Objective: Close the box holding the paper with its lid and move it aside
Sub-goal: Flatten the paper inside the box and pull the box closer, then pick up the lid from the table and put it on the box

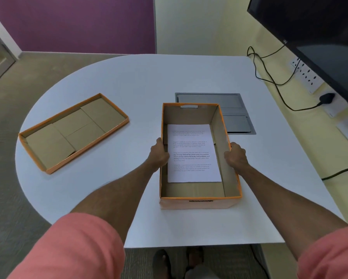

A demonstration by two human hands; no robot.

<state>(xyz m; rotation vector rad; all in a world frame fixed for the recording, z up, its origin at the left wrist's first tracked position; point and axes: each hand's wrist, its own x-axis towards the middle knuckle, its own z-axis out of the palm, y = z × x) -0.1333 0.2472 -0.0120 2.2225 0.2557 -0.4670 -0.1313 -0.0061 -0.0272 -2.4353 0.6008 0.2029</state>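
An open orange cardboard box [199, 202] stands on the white table in front of me. A printed sheet of paper [192, 154] lies flat on its bottom. My left hand [159, 156] grips the box's left wall, fingers curled over the rim. Over on the right wall, my right hand [236, 157] holds the rim the same way. The orange lid [72, 131] lies upside down on the table to the left, well apart from the box, its brown inside facing up.
A grey cable hatch [237, 121] is set in the table [128, 81] just behind the box. Black cables [269, 77] and wall sockets [308, 77] run along the right. A dark monitor [320, 37] hangs at the upper right. My feet show below the table's near edge.
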